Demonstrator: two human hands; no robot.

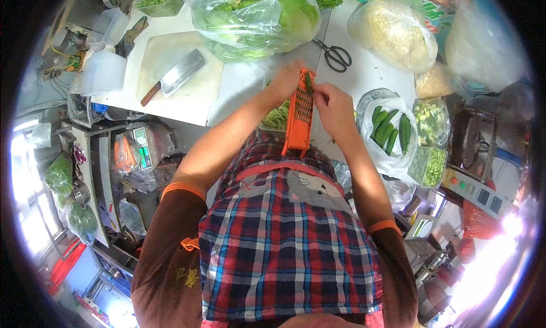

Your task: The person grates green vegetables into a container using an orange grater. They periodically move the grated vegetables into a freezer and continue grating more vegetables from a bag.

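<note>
An orange plastic grater [301,110] stands tilted between my body and the table, its toothed face towards me. My left hand [286,81] grips its upper end. My right hand [332,101] is at the upper right edge of the grater, its fingers closed at a dark green piece of cucumber [308,82] that lies against the grating face. Under and behind the grater is a clear container with pale green shreds [276,116], partly hidden by the grater and my left forearm. To the right, several whole cucumbers [386,129] lie in an open white plastic bag [367,148].
A cleaver [184,74] lies on a white cutting board [147,59] at the left. Black-handled scissors [337,58] lie beyond my hands. Bagged lettuce [256,25] and a bag of pale shreds [392,35] stand at the back. A tub of green pieces [428,166] is at the right.
</note>
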